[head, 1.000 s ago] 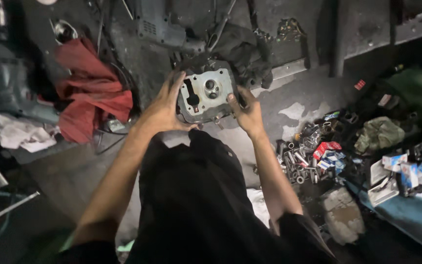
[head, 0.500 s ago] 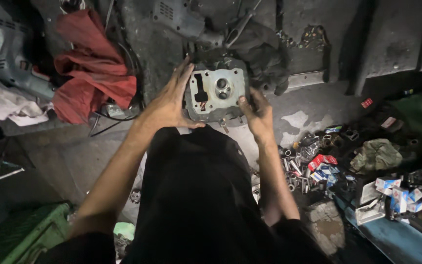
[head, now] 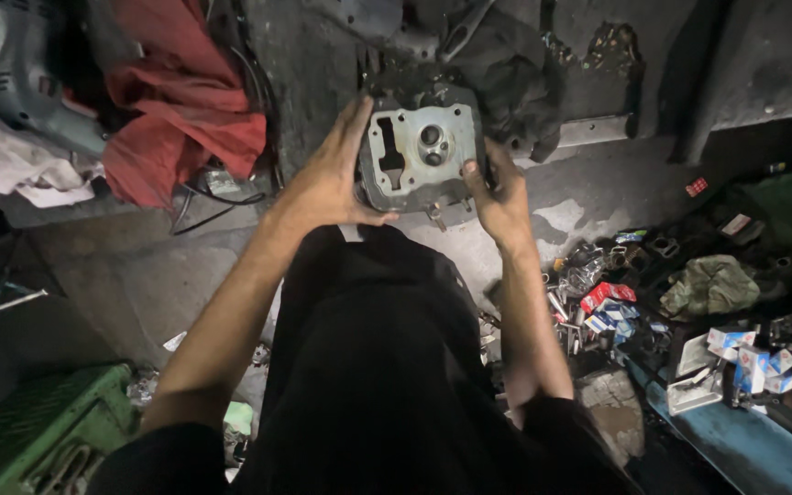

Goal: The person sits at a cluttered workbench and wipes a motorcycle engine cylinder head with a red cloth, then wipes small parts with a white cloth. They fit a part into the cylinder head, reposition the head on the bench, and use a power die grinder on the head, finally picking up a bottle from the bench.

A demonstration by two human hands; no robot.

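Between the two hands sits a grey metal engine part (head: 419,151), held up in the middle of the view, a bit toward the far side. Its flat face looks up, with a long dark hole on the left side and two small round holes near the middle.

Fingers (head: 352,124) of the left hand (head: 332,179) are spread out and lie flat along the left edge of the part, with the thumb tucked under its near edge. On the other side, the right hand (head: 499,197) grips the right edge. Its thumb (head: 474,174) presses on the flat face, and the other fingers curl around behind, where they are hard to see.

Both bare arms reach out past dark trousers (head: 368,367) below.

Far left, a red cloth (head: 185,119) lies bunched on the dirty floor (head: 139,275), with a white rag (head: 20,160) just beside it. Near left, a green crate (head: 38,431) sits low down. On the right, small metal bits and little boxes (head: 607,307) are scattered about, a crumpled green rag (head: 712,284) lies near them, and a blue tray (head: 763,449) holds more small boxes.
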